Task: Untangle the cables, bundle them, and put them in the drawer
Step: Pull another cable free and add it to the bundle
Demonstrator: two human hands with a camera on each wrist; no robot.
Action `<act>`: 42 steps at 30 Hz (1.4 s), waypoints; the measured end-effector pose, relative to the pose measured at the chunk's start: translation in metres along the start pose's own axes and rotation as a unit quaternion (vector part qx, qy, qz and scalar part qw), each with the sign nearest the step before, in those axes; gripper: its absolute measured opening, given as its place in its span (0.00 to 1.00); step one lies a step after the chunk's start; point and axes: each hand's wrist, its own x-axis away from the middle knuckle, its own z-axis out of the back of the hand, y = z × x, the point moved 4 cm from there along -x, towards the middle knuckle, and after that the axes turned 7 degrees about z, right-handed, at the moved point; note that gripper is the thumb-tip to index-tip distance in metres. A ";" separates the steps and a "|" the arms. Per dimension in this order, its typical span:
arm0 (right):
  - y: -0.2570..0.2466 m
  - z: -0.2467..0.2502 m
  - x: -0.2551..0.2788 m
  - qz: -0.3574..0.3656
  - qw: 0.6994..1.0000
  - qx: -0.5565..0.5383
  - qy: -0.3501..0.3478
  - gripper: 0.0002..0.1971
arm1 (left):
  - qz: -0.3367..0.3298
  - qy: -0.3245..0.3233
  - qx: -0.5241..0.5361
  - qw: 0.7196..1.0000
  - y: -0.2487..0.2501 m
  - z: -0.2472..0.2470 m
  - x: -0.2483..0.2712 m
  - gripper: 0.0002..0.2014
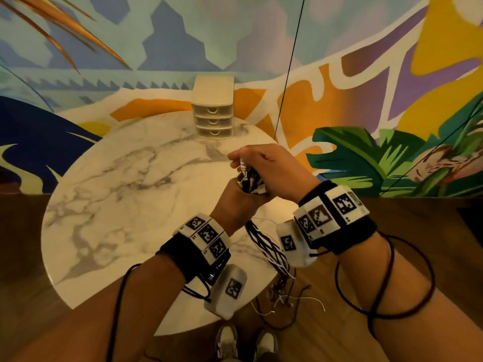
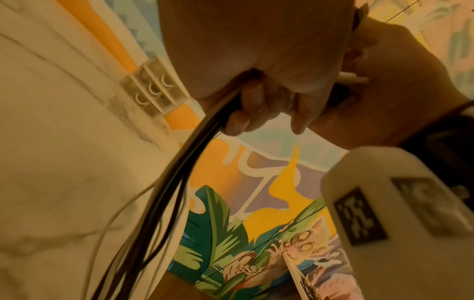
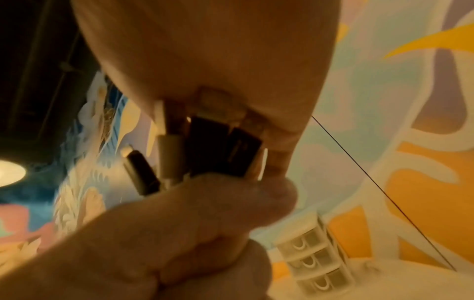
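Both hands meet above the right side of the round marble tabletop (image 1: pixel 109 194), close to its right rim. Left hand (image 1: pixel 236 202) is clenched round a bunch of cables (image 1: pixel 264 246), fist upright, with the plug ends (image 3: pixel 205 146) sticking out of the top, black ones and white ones side by side. Right hand (image 1: pixel 271 171) comes over from the right, its fingers curled down onto those plug ends and pinching one white connector (image 1: pixel 243 164) that stands up above the rest. Below the fist the cables hang in a loose dark-and-white sheaf, spill past the tabletop's near-right edge and trail onto the wooden floor (image 1: pixel 339 335) beside the person's shoes (image 1: pixel 245 340). Plenty of bare marble lies open to the left and toward the back. Drawer unit (image 1: pixel 213 111), three drawers, all pushed in, sits at the far edge against the painted wall (image 1: pixel 235 30), well apart from the hands.
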 end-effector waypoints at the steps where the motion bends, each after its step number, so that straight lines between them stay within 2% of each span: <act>1: 0.002 -0.002 0.002 0.005 1.000 0.002 0.004 0.17 | -0.001 0.001 0.000 1.000 -0.001 0.002 -0.001 0.14; 6: 0.012 -0.005 0.009 0.014 0.999 0.031 0.020 0.16 | 0.014 -0.018 -0.004 1.000 -0.003 0.005 -0.003 0.13; 8: 0.010 -0.002 0.008 0.016 0.999 0.024 0.026 0.16 | 0.029 -0.035 -0.002 0.999 -0.006 0.002 -0.003 0.05; 10: 0.004 0.002 0.007 0.036 0.999 0.025 0.026 0.16 | 0.036 -0.040 -0.030 0.998 -0.009 -0.001 -0.006 0.10; 11: 0.001 0.002 0.005 0.046 0.998 0.035 0.019 0.16 | 0.034 -0.037 -0.053 0.997 -0.010 -0.002 -0.008 0.11; 14: -0.002 -0.002 0.005 0.065 0.992 0.105 -0.005 0.18 | 0.022 -0.018 -0.104 0.994 -0.013 -0.004 -0.012 0.06; 17: 0.010 -0.004 0.008 0.030 0.992 0.121 -0.004 0.20 | 0.038 -0.008 -0.117 0.992 -0.016 -0.002 -0.014 0.05; 19: 0.015 -0.005 0.013 0.001 0.997 0.076 -0.004 0.22 | 0.037 -0.010 -0.108 0.993 -0.017 -0.002 -0.012 0.08; 22: 0.012 -0.011 0.018 -0.008 0.999 -0.005 -0.043 0.22 | 0.022 -0.003 -0.099 0.995 -0.019 -0.002 -0.011 0.17; 24: 0.014 -0.010 0.013 -0.010 0.999 -0.038 -0.031 0.22 | 0.033 -0.014 -0.096 0.995 -0.022 -0.002 -0.012 0.06; 27: 0.024 0.004 0.004 -0.052 0.991 -0.113 0.057 0.29 | 0.036 -0.036 -0.099 0.994 -0.025 -0.003 -0.012 0.02; 28: 0.026 0.007 0.002 -0.066 0.991 -0.104 0.055 0.31 | 0.034 -0.041 -0.108 0.993 -0.024 -0.004 -0.011 0.02; 32: 0.024 -0.004 0.004 -0.083 0.995 0.010 -0.060 0.33 | 0.029 -0.049 -0.106 0.993 -0.017 -0.010 -0.009 0.10; 34: 0.024 -0.007 0.003 -0.090 0.993 0.038 -0.072 0.32 | 0.039 -0.077 -0.131 0.988 -0.015 -0.012 -0.008 0.10; 37: 0.028 -0.010 0.003 -0.096 0.992 0.024 -0.076 0.30 | 0.043 -0.087 -0.148 0.984 -0.014 -0.012 -0.004 0.04; 39: 0.030 -0.015 0.004 -0.076 0.994 -0.014 -0.080 0.28 | 0.026 -0.064 -0.165 0.984 -0.012 -0.012 -0.005 0.13; 40: 0.030 -0.017 0.006 -0.071 0.994 -0.027 -0.078 0.27 | 0.031 -0.063 -0.164 0.984 -0.012 -0.012 -0.004 0.14; 42: 0.031 -0.019 0.006 -0.080 0.993 -0.061 -0.061 0.28 | 0.042 -0.082 -0.163 0.982 -0.017 -0.010 -0.004 0.06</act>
